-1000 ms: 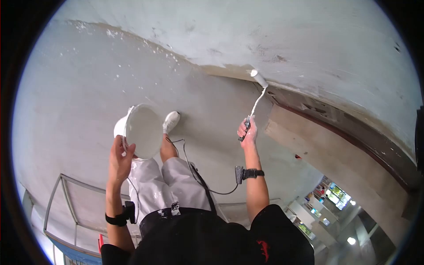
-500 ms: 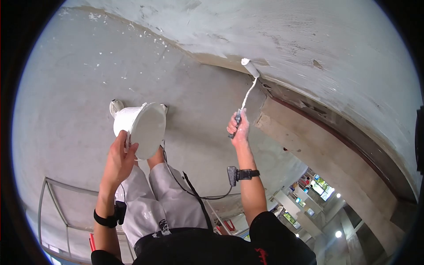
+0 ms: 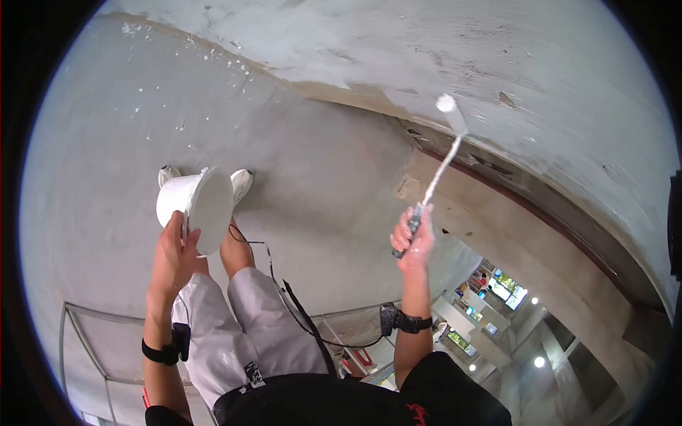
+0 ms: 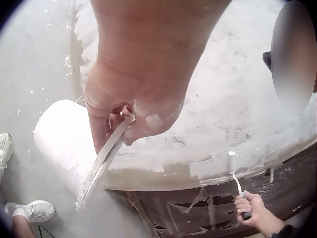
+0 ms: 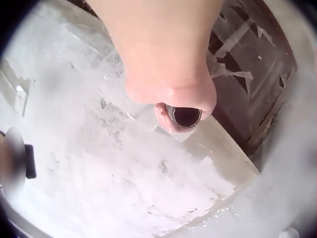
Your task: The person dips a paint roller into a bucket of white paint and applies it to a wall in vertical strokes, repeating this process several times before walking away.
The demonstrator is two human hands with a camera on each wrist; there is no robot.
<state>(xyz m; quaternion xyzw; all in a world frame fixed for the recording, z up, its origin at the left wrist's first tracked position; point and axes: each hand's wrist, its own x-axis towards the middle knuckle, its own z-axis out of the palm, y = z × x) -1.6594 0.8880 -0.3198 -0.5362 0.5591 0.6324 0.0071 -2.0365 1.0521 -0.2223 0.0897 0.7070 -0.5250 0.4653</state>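
Observation:
My left hand (image 3: pixel 174 255) grips the rim of a white bucket (image 3: pixel 174 199), which hangs tilted in front of my legs with its mouth turned to the right. In the left wrist view the fingers curl over the edge of the bucket (image 4: pixel 64 139). Out to the right, my right hand (image 3: pixel 415 238) holds a paint roller (image 3: pixel 452 115) by its dark handle. The white roller sleeve points up and overlaps the patchy whitish wall (image 3: pixel 568 92). The right wrist view shows the round butt of the handle (image 5: pixel 187 117) inside the curled fingers; the sleeve is hidden there.
Below the painted part of the wall runs a dark brown recessed strip (image 3: pixel 554 206). White spatters dot the grey floor (image 3: pixel 284 163). A metal frame (image 3: pixel 106 312) stands at lower left. A black cable (image 3: pixel 270 263) hangs by my legs.
The roller in my right hand has shifted right along the wall, and that hand sits lower in view. The bucket, still in my left hand, appears farther left. My feet have moved; the view shifted too.

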